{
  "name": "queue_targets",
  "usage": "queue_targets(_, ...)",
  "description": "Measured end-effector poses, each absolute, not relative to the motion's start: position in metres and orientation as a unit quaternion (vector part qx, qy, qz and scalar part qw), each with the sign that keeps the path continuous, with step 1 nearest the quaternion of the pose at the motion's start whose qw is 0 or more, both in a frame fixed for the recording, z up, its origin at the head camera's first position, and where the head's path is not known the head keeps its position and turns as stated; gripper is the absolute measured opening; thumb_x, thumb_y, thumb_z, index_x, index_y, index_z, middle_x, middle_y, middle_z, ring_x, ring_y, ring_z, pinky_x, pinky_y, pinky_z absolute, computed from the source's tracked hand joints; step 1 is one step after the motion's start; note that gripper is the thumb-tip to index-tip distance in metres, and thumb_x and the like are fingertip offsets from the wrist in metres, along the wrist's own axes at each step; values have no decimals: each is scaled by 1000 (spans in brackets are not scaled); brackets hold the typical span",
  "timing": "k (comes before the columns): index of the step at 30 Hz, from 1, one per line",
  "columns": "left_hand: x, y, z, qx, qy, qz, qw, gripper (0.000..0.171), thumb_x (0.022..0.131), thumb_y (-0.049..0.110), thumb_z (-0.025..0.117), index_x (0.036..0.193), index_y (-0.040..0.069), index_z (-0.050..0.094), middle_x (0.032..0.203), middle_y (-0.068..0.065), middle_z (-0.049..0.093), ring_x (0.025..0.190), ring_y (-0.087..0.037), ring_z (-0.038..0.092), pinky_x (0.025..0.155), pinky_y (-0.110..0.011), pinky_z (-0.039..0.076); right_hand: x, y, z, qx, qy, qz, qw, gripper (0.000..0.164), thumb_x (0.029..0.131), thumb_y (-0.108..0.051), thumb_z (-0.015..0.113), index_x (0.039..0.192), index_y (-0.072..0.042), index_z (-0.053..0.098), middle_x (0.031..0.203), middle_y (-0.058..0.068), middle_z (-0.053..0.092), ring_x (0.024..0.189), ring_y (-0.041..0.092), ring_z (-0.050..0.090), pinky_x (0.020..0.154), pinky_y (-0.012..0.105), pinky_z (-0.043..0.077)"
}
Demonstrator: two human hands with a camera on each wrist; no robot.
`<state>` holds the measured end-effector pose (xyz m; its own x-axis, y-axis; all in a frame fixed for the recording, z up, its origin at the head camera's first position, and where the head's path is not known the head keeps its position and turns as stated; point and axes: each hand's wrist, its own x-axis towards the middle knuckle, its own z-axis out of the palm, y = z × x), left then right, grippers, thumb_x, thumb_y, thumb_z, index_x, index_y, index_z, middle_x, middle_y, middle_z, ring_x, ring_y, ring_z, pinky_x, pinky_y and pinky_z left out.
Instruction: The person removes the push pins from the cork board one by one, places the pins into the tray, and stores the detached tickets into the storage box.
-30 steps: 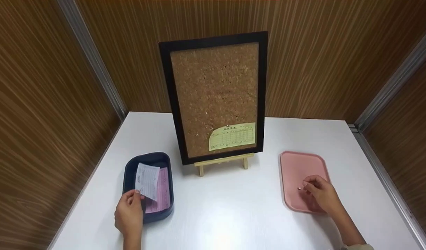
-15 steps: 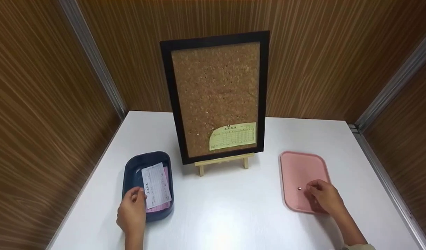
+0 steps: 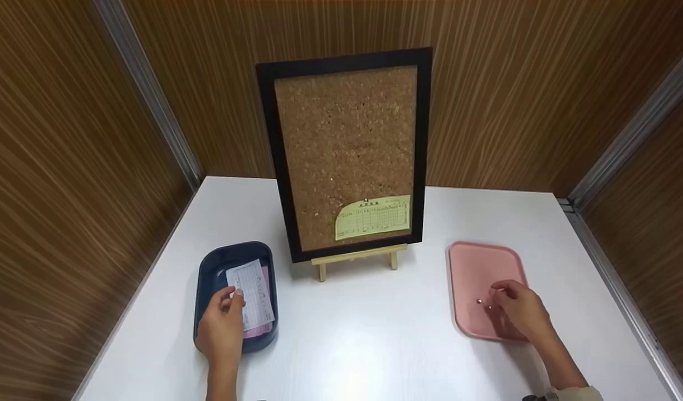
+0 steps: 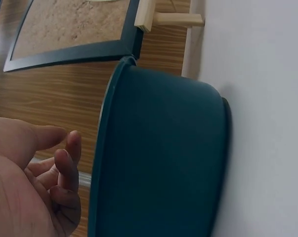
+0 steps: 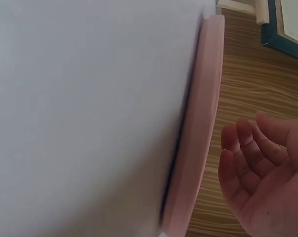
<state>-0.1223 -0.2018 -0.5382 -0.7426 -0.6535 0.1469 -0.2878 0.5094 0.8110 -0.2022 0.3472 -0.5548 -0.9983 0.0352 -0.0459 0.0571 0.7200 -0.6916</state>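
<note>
In the head view, my left hand (image 3: 222, 323) is over the near left part of the dark blue bin (image 3: 205, 289), its fingertips by a white printed slip (image 3: 255, 295) lying on a pink slip (image 3: 259, 331). The left wrist view shows those fingers loosely curled, nothing seen between them, beside the bin wall (image 4: 158, 148). My right hand (image 3: 520, 312) is above the pink tray (image 3: 475, 267), near two tiny shiny pins, one pin (image 3: 479, 301) slightly left of the other pin (image 3: 490, 307). In the right wrist view its fingers (image 5: 233, 173) curl loosely, with nothing visible in them.
A black-framed cork board (image 3: 347, 139) leans on a small wooden easel (image 3: 358, 254) at the back middle. One yellow form (image 3: 373, 218) is pinned at its lower right. Wood-patterned walls (image 3: 486, 94) close off the white table's (image 3: 341, 334) back and sides.
The white slip, raised by my left hand a second ago, now lies in the bin. That hand has shifted right over it. Near the right fingertips, a second pin now shows.
</note>
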Motion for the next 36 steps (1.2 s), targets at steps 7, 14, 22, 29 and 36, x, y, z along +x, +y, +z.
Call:
queue_targets(7,-132,-186,-524,253,-852,-410,204,32,101,38,59,124,18,68,103,-6,76,83,-25,67,70,-39,41,-211,329,-543,17,901,-434,12,35,105,-28,55,125,0,61,103,20,66,90,31,69,72,31,57)
queue_targets(14,-149,-163,-516,200,-858,-425,209,30,99,36,64,122,18,70,102,-3,75,79,-21,64,65,-35,41,-221,301,-529,-8,895,-446,-6,42,103,-40,56,126,-5,61,104,18,66,92,35,66,66,36,58)
queue_targets(22,-172,-137,-508,141,-871,-409,233,26,96,35,68,115,18,73,93,3,74,73,-17,62,64,-36,41,-238,263,-510,-42,904,-425,-37,37,101,-40,60,123,-11,66,98,9,70,87,28,67,68,25,51)
queue_targets(29,-190,-117,-504,100,-885,-388,237,26,97,38,67,116,20,72,94,4,75,79,-17,67,66,-37,42,-254,229,-500,-58,894,-440,-62,31,100,-35,63,119,-10,67,89,11,68,82,32,66,65,27,49)
queue_targets(36,-208,-100,-502,79,-889,-385,237,26,96,39,67,115,21,72,91,5,75,79,-16,68,69,-38,43,-267,197,-497,-85,881,-457,-88,27,99,-30,66,116,-9,68,83,5,66,76,31,68,62,26,50)
